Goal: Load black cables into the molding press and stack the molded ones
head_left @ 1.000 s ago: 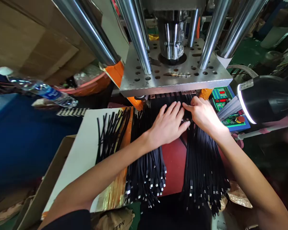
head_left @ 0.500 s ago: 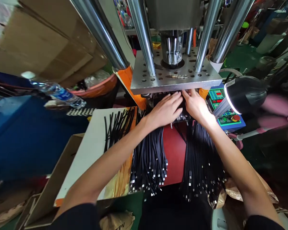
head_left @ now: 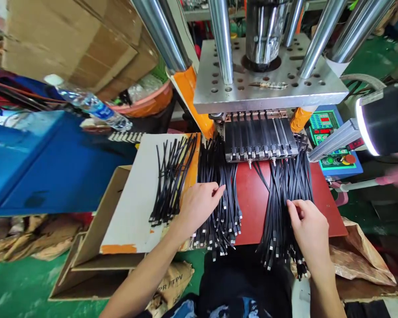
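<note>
Several flat black cables [head_left: 248,132] lie side by side across the mold block [head_left: 258,157], almost straight, their small metal-tipped plugs making a row at its front edge. On the red bench [head_left: 250,212], a left bundle [head_left: 230,185] and a right bundle [head_left: 275,207] of similar cables spread loosely forward of the block, silvery tips toward the person. In front of the block, the left hand [head_left: 199,205] curls over the left bundle and the right hand [head_left: 310,225] bends beside the right bundle; whether they pinch any cable, I cannot tell.
</note>
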Action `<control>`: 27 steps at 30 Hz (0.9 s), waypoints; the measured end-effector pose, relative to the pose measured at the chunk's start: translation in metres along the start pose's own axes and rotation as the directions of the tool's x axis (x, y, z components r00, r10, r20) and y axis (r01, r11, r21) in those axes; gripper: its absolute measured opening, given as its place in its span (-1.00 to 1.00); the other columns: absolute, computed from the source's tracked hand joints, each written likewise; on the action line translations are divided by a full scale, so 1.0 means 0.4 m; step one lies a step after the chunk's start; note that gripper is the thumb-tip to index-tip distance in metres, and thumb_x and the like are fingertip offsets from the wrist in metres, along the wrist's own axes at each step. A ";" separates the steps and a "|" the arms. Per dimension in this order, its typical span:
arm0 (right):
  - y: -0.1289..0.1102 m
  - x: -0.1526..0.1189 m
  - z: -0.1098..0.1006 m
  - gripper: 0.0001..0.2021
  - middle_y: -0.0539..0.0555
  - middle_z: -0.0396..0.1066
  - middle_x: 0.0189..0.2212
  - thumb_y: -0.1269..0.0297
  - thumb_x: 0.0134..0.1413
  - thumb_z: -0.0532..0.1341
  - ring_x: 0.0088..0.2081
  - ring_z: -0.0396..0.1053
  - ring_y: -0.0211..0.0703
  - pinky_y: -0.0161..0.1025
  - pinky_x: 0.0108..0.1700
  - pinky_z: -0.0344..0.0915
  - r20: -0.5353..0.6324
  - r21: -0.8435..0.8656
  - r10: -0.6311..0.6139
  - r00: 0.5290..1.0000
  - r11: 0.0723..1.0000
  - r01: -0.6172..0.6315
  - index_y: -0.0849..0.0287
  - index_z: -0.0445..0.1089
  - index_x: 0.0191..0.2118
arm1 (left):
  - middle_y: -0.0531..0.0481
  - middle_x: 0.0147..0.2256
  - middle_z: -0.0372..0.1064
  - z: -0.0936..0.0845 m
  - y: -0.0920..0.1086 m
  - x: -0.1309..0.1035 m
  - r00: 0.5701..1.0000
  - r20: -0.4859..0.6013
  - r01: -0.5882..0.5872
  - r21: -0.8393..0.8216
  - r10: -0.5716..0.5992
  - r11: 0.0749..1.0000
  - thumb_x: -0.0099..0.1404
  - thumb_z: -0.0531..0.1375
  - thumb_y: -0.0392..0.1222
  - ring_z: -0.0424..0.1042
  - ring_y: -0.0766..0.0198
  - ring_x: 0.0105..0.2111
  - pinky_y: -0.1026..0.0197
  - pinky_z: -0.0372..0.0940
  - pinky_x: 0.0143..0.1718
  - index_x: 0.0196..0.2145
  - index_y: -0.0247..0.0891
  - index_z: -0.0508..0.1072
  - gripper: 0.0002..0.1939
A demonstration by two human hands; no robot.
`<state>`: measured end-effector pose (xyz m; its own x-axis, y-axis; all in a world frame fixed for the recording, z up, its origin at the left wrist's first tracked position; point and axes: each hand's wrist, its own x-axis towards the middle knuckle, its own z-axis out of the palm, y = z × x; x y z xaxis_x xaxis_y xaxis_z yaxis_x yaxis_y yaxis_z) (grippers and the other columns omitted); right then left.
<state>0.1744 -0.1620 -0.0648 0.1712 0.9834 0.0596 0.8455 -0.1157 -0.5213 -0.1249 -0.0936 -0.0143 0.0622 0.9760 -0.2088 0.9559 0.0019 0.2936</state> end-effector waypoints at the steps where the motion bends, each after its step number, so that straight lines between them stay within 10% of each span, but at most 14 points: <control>1: 0.004 0.007 -0.011 -0.63 0.11 0.48 -0.35 -0.03 0.44 0.14 -0.34 0.40 0.02 -0.08 -0.23 0.25 0.003 0.077 0.037 0.999 0.996 -0.037 0.09 0.47 -0.30 | 0.04 -0.59 0.34 -0.011 -0.006 -0.005 1.000 -0.016 -0.013 -0.097 0.011 0.995 0.53 0.11 0.06 0.36 0.22 -0.52 0.18 0.03 -0.42 -0.54 -0.20 0.42 -0.49; 8: -0.105 -0.048 -0.071 -0.72 -0.04 0.35 -0.50 0.04 0.42 0.18 -0.51 0.28 -0.17 -0.23 -0.48 0.18 0.177 0.575 -0.045 0.983 0.816 -0.066 0.05 0.41 -0.31 | 0.06 -0.57 0.37 0.014 0.070 -0.095 0.925 0.316 0.176 -0.849 0.211 0.498 0.38 0.26 0.27 0.40 0.32 -0.63 0.30 0.26 -0.60 -0.38 -0.28 0.60 -0.48; 11: -0.167 -0.084 -0.058 -0.76 -0.05 0.37 -0.50 0.14 0.41 0.21 -0.52 0.28 -0.22 -0.27 -0.47 0.21 0.229 0.671 -0.216 0.949 0.742 0.007 0.06 0.40 -0.34 | 0.04 -0.52 0.39 0.049 0.127 -0.126 0.937 0.245 0.148 -0.924 0.248 0.353 0.34 0.32 0.28 0.43 0.32 -0.60 0.29 0.33 -0.56 -0.47 -0.27 0.54 -0.47; 19: -0.154 -0.071 -0.026 -0.71 -0.02 0.41 -0.44 -0.03 0.20 0.40 -0.50 0.31 -0.22 -0.28 -0.50 0.28 0.422 0.798 -0.133 0.897 0.523 -0.298 0.09 0.55 -0.21 | 0.06 -0.56 0.39 0.085 0.123 -0.171 0.884 -0.022 -0.298 -0.796 0.466 0.527 0.49 0.26 -0.09 0.34 0.32 -0.54 0.21 0.21 -0.44 -0.56 -0.22 0.46 -0.56; 27: -0.148 -0.032 -0.022 -0.66 0.00 0.42 -0.44 -0.03 0.33 0.30 -0.52 0.25 -0.26 -0.29 -0.51 0.17 0.281 0.820 -0.094 0.955 0.541 -0.188 0.10 0.56 -0.36 | 0.01 -0.44 0.54 0.100 0.117 -0.180 0.724 0.397 -0.366 -0.474 0.565 0.801 0.51 0.26 -0.19 0.50 0.23 -0.43 0.19 0.24 -0.35 -0.45 -0.23 0.57 -0.68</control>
<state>0.1267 -0.1690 -0.0273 -0.0576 0.9894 -0.1330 0.0111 -0.1326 -0.9911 -0.0731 -0.1723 -0.0227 0.6988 0.6207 -0.3554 0.6072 -0.2521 0.7535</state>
